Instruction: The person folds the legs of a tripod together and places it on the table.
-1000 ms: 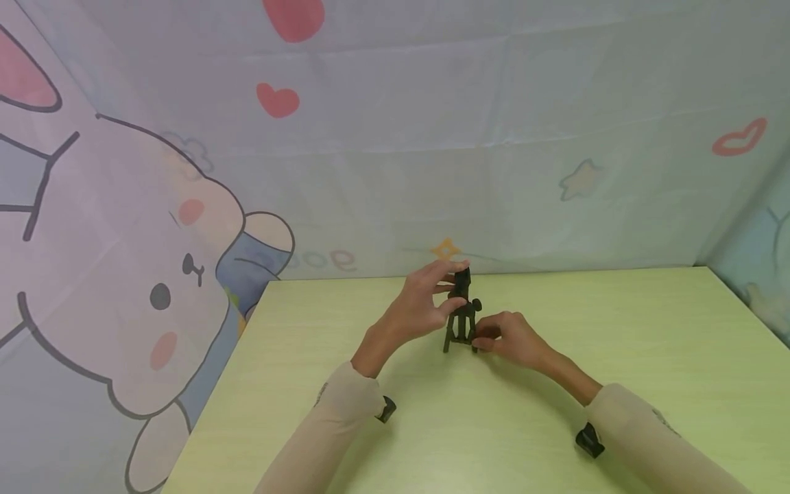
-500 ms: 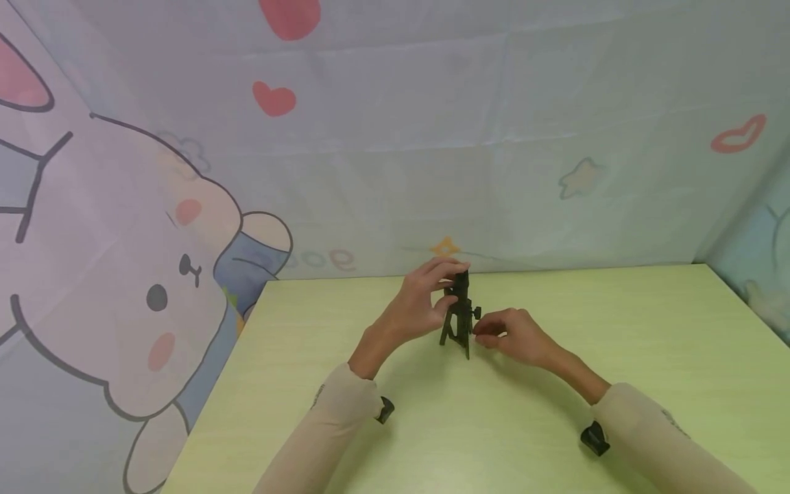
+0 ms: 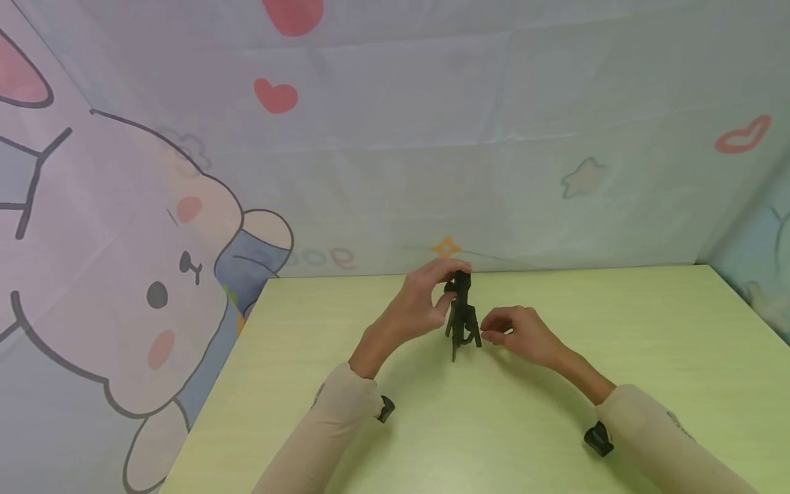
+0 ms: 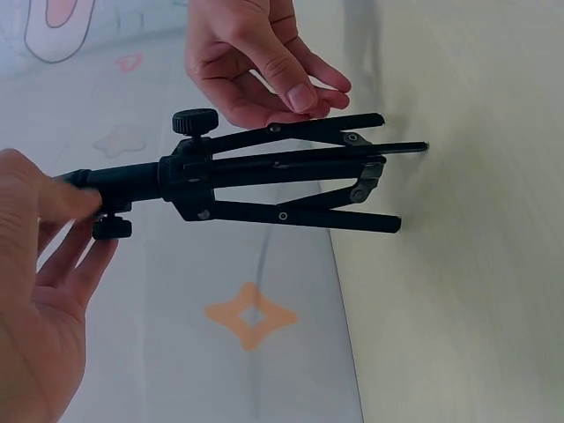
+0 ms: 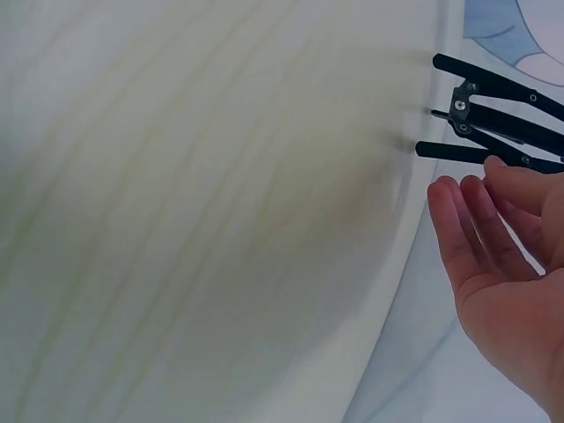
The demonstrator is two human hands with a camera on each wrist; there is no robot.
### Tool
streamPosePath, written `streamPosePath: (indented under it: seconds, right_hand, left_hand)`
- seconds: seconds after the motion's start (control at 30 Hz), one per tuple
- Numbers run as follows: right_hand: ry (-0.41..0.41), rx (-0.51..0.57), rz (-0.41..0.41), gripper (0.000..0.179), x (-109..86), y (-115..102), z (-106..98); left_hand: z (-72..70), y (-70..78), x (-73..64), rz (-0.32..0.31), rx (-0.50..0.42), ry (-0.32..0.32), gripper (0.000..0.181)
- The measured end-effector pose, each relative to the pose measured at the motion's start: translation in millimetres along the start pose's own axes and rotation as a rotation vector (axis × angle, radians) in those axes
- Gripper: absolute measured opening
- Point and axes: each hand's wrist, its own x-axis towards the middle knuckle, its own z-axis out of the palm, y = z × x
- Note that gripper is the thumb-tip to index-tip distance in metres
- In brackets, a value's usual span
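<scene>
A small black tripod (image 3: 461,309) stands upright in the head view, its legs spread slightly and pointing down at the table. My left hand (image 3: 416,302) grips its upper column between thumb and fingers. In the left wrist view the tripod (image 4: 189,181) lies sideways across the picture, with one round knob (image 4: 196,122) near the leg collar and another knob (image 4: 112,227) beside the gripping fingers. My right hand (image 3: 521,336) is at the right side of the legs, fingers relaxed and bent. Its thumb tip overlaps the nearest leg (image 5: 449,152) in the right wrist view.
The pale yellow-green table (image 3: 524,425) carries the scene, its back edge a little behind the tripod. A printed cloth (image 3: 395,158) with hearts and a rabbit hangs at the back and left. Dark wrist devices (image 3: 597,439) sit at the cuffs.
The tripod has turned about its upright axis, so its legs and knobs face differently. My right hand has shifted slightly right, away from the leg it was touching. The left hand stays in place.
</scene>
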Motion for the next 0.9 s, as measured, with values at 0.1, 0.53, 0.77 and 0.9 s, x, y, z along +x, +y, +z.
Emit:
streamPosePath:
  seconds: [0.1, 0.53, 0.77, 0.9]
  right_hand:
    - [-0.034, 0.013, -0.002, 0.008, 0.2, 3.3, 1.0]
    - [-0.105, 0.016, -0.056, 0.008, 0.9, 4.2, 1.5]
    - [-0.112, 0.027, -0.049, 0.007, 1.9, 4.1, 4.1]
    - [-0.102, 0.026, -0.046, 0.009, 2.7, 3.8, 6.2]
  left_hand:
    - [1.4, 0.1, 0.3, 0.032, 0.011, 0.032, 0.035]
    - [3.2, 3.6, 3.3, 0.041, -0.029, 0.086, 0.023]
    - [1.7, 6.0, 3.4, 0.024, -0.056, 0.067, 0.022]
    - [1.6, 6.9, 4.2, 0.005, -0.059, 0.058, 0.022]
